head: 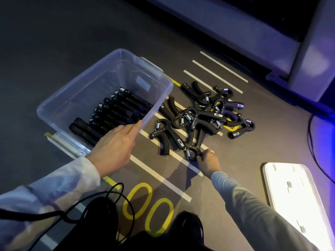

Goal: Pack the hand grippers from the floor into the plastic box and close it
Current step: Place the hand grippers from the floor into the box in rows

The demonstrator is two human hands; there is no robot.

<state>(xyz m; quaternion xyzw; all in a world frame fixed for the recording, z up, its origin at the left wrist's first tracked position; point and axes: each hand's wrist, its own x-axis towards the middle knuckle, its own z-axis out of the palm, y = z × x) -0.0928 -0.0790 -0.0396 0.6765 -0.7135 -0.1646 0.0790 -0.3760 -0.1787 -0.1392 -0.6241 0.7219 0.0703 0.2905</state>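
Grey floor (235, 160) with white stripes, yellow markings. Right hand (208, 161) pinching nearest hand gripper (192, 151); left hand (116, 147), fingers (135, 128) straight, over clear plastic box (101, 84). Black hand grippers (204, 113) piled beyond; white lid (297, 194) rightward.

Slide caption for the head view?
Right hand pinches a hand gripper on the floor; left hand steadies the plastic box.

Both arms reached forward and down, in pale sleeves. The left hand (116, 145) lay flat, fingers straight and together, pointing ahead, its fingertips at a box rim (145, 122). The right hand (208, 161), farther out and lower, curled its fingers round a gripper (190, 153).
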